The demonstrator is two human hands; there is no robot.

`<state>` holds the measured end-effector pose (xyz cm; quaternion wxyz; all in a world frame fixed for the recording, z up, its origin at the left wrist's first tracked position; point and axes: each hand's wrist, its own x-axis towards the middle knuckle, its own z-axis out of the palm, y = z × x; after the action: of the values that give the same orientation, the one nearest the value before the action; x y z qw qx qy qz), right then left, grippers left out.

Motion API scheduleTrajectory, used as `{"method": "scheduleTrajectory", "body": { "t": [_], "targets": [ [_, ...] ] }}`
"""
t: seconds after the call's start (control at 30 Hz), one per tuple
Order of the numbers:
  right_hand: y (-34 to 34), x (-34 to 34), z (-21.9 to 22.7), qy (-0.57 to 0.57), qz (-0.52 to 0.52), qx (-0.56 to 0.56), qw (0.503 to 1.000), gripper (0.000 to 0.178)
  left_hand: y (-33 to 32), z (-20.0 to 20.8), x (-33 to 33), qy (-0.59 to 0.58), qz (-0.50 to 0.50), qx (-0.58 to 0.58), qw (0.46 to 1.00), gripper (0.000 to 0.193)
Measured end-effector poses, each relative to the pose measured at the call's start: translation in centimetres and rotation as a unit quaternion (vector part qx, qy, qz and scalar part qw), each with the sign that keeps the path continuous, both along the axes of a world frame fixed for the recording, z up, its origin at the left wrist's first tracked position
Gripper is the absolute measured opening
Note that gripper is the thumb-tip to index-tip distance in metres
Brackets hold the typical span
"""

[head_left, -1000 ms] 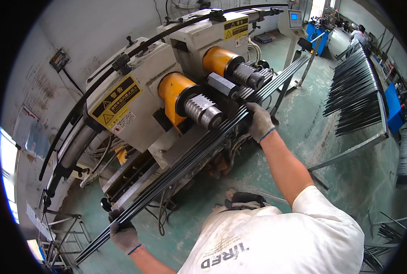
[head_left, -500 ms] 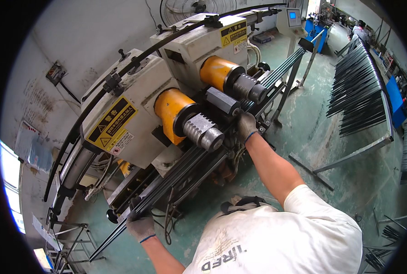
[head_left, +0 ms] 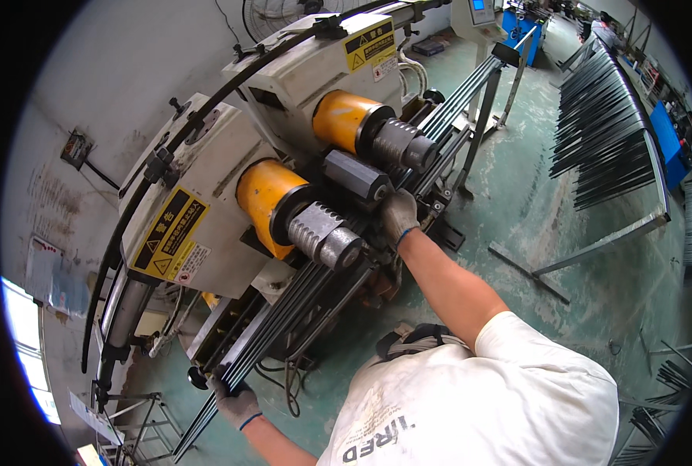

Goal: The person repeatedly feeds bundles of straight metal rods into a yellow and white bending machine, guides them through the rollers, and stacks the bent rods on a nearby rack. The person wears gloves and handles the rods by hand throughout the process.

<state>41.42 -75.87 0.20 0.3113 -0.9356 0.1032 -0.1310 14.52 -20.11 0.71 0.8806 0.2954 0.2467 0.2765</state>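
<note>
A row of long dark metal tubes [head_left: 277, 320] runs diagonally along the front of the machine, below its rollers. My left hand [head_left: 238, 405], in a grey work glove, is closed around the tubes near their lower left end. Farther along, my right hand [head_left: 399, 217], gloved too, curls onto the tubes beside a six-sided dark metal block [head_left: 356, 174]. Its fingertips are partly hidden. On either side of that block are a near grooved steel roller [head_left: 322, 234] and a far grooved roller [head_left: 402, 146], each on an orange cylinder.
The pale machine housing [head_left: 198, 182] carries yellow and black warning labels. A control box [head_left: 479, 17] with a small lit screen stands behind it. To the right, a metal rack [head_left: 610, 225] bears many dark rods [head_left: 598, 128]. A person [head_left: 606, 33] is far back. Cables hang under the machine.
My view has shifted, so the machine appears farther left and higher. Both hands stay at the tubes; the left hand sits slightly lower in the picture.
</note>
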Motion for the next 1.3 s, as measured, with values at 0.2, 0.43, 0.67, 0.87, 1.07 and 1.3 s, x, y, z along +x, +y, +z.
{"method": "scheduleTrajectory", "body": {
  "t": [0.2, 0.43, 0.67, 0.87, 1.07, 1.3],
  "targets": [
    [3.3, -4.2, 6.1, -0.026, -0.137, 0.629, 0.765, 0.046, -8.7, 0.7, 2.7, -0.029, -0.124, -0.053, 0.99, 0.032],
    [-0.5, -8.4, 1.1, -0.135, -0.092, 0.532, 0.831, 0.042, -3.7, 1.9, 0.4, -0.015, 0.003, -0.038, 0.999, 0.034],
    [-5.8, -14.4, -8.1, 0.024, -0.141, 0.468, 0.872, 0.043, -6.9, 0.6, 1.3, -0.03, -0.002, 0.009, 1.0, 0.031],
    [-3.2, -14.7, -9.6, 0.082, -0.059, 0.516, 0.851, 0.045, -12.2, 2.7, 3.0, -0.02, -0.022, -0.029, 0.999, 0.032],
    [-3.9, -15.1, -15.7, 0.094, 0.108, 0.383, 0.913, 0.032, -14.9, 5.3, 3.6, 0.003, -0.079, -0.096, 0.992, 0.035],
    [-4.4, -20.1, -16.8, 0.266, -0.04, 0.407, 0.873, 0.028, -2.5, 5.2, -3.6, -0.023, 0.055, -0.101, 0.993, 0.037]
  ]
}}
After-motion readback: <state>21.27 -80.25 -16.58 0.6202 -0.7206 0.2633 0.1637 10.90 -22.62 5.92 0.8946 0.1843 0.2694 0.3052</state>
